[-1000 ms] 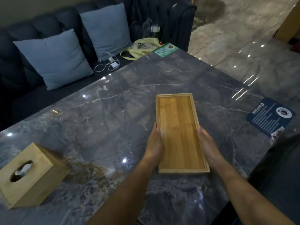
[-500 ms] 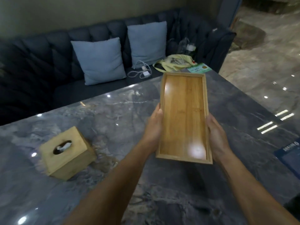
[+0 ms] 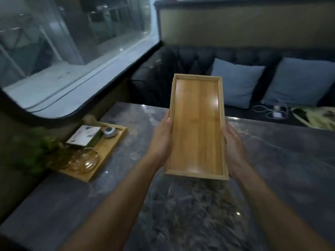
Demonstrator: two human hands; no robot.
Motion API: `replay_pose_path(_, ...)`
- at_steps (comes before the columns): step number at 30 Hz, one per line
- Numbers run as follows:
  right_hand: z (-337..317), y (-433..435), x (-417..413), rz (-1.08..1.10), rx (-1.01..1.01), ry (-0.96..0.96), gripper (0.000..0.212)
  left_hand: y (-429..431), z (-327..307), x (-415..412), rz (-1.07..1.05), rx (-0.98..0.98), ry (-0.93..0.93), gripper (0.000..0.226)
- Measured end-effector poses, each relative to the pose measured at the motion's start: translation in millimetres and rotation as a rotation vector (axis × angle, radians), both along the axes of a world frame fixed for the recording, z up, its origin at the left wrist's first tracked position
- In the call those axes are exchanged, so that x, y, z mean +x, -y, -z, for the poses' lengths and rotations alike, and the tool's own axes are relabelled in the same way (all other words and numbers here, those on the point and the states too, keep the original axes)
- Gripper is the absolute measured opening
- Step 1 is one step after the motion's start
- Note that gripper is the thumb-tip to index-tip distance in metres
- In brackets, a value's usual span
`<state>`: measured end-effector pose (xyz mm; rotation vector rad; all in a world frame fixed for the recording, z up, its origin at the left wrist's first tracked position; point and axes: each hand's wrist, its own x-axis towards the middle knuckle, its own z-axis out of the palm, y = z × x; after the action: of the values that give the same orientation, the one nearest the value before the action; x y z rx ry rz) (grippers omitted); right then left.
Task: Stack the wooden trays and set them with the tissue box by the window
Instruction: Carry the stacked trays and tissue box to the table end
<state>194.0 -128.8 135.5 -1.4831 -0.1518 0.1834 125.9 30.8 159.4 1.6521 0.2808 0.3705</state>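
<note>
A long wooden tray (image 3: 197,124) hangs in the air above the grey marble table (image 3: 272,169), held lengthwise away from me. A second rim shows along its left edge, so it looks like two trays stacked. My left hand (image 3: 162,142) grips its left long side and my right hand (image 3: 233,151) grips its right long side. The tissue box is out of view. The window (image 3: 68,51) runs along the left, behind the table's far left corner.
A larger wooden tray (image 3: 108,151) by the window holds a glass teapot (image 3: 85,160), a white-topped box (image 3: 84,135) and a small grey object (image 3: 109,132). A green plant (image 3: 36,149) stands left of it. A dark sofa with blue cushions (image 3: 235,82) and cables lies behind.
I lifted the tray off the table and carried it up and to the left while my head turned left. The window came into view and the tissue box left it.
</note>
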Motion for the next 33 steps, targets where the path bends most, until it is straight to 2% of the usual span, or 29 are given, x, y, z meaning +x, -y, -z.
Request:
replay_pose_path(4,19,-77,-21,-0.161,0.022,-0.049,0.03,-63,12,-45,-0.183,-0.057,-0.083,0.033)
replay_pose_path(7,40,-122,-42,-0.201,-0.028,-0.103,0.04,-102,27,-73,-0.275,-0.11,-0.174,0.032)
replay_pose_path(12,78,-153,-68,-0.238,-0.019,-0.281,0.037,-135,58,-98,-0.206,-0.173,-0.285,0.03)
replay_pose_path(18,113,-164,-82,-0.21,-0.013,-0.359,0.029,-157,114,-92,-0.201,-0.187,-0.422,0.038)
replay_pose_path(26,132,-168,-84,-0.142,-0.008,-0.409,0.029,-169,149,-83,-0.07,-0.234,-0.389,0.039)
replay_pose_path(33,140,-176,-80,-0.116,-0.002,-0.426,0.027,-175,156,-77,-0.097,-0.228,-0.383,0.034)
